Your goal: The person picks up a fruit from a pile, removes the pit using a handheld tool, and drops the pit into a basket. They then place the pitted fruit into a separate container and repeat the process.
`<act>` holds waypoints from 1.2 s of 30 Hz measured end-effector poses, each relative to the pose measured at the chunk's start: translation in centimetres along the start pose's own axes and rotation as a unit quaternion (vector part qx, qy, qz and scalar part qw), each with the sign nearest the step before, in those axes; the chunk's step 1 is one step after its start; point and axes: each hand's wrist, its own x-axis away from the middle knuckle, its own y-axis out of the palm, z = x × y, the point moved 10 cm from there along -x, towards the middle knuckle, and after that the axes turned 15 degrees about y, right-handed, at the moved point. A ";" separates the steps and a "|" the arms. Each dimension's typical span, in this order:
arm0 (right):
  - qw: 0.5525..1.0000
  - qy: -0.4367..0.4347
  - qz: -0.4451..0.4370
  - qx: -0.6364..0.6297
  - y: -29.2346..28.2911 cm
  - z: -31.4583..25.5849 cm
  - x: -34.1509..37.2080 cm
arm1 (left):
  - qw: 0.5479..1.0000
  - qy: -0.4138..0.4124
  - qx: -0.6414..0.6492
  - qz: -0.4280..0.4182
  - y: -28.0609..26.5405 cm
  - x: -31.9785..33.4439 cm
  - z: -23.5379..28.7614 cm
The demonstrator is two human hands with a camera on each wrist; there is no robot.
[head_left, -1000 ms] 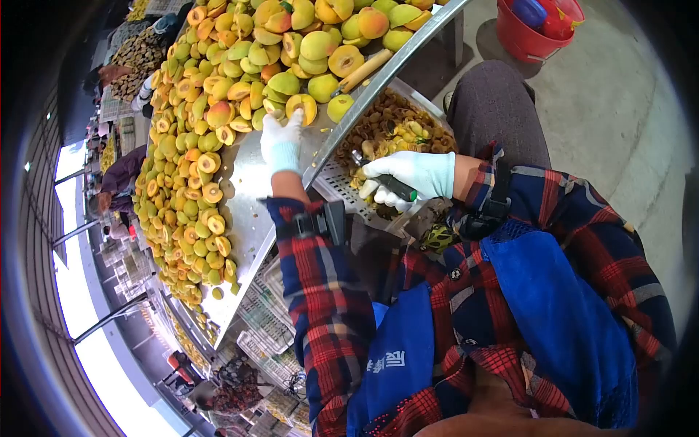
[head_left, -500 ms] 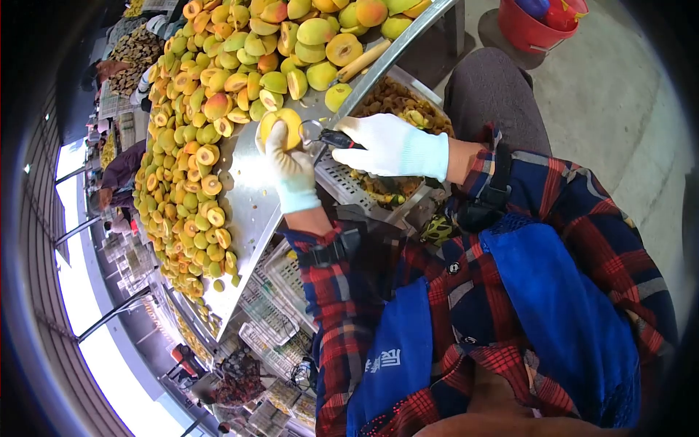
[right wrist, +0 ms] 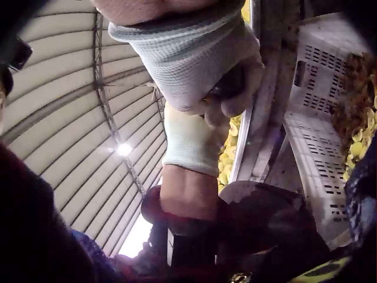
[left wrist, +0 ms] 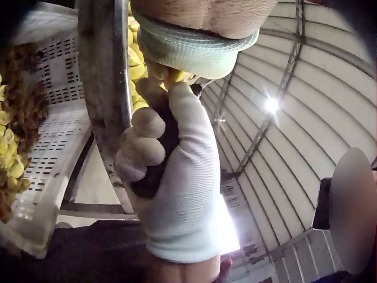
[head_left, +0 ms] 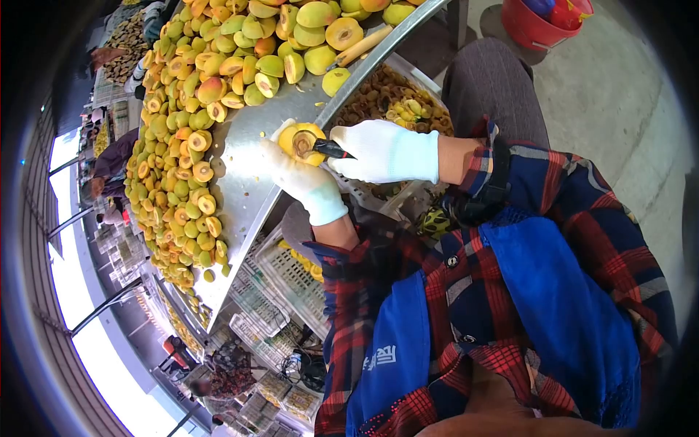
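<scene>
Both hands wear white gloves and meet over the metal table's near edge. My left hand holds a yellow peach half, its cut face and brown pit hollow upward. A pitting tool with a black handle is in the grip of my right hand. Its looped metal blade sits at the peach's centre, over the pit area. In the left wrist view, the fingers of the right hand curl round the black handle. The right wrist view shows that handle's end between the fingers, with the peach hidden behind the hand.
Peach halves are heaped along the metal table. A wooden-handled tool lies near its edge. Below the edge is a white crate of brown pits and yellow scraps. A red bucket stands on the floor; more crates are beneath.
My left hand has picked a peach half off the table and brought it toward me. The right hand has moved from above the crate to the peach, bringing the tool's loop onto its centre.
</scene>
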 end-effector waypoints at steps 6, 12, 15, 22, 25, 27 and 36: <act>0.920 0.121 -0.281 -0.245 2.4 0.5 1.5 | 0.994 0.055 -0.099 0.013 -1.0 0.4 1.0; 0.988 -0.008 -0.148 -0.049 2.4 0.4 -0.5 | 0.990 0.040 -0.132 0.016 -1.4 0.8 1.7; 0.991 -0.088 -0.102 -0.004 3.0 0.0 -0.4 | 0.995 -0.044 -0.086 -0.010 -1.8 1.2 -0.4; 0.828 0.090 -0.462 -0.305 4.0 0.2 3.5 | 0.993 -0.035 -0.004 -0.110 0.0 1.0 1.1; 0.800 0.092 -0.493 -0.330 4.6 0.1 4.5 | 0.987 -0.004 -0.019 -0.159 0.1 0.8 1.5; 0.771 0.103 -0.512 -0.363 5.5 0.3 4.9 | 0.973 0.107 -0.097 -0.179 0.4 0.6 2.9; 0.929 0.048 -0.320 -0.181 8.2 2.2 2.6 | 0.938 -0.266 0.220 0.018 -4.3 2.8 -5.7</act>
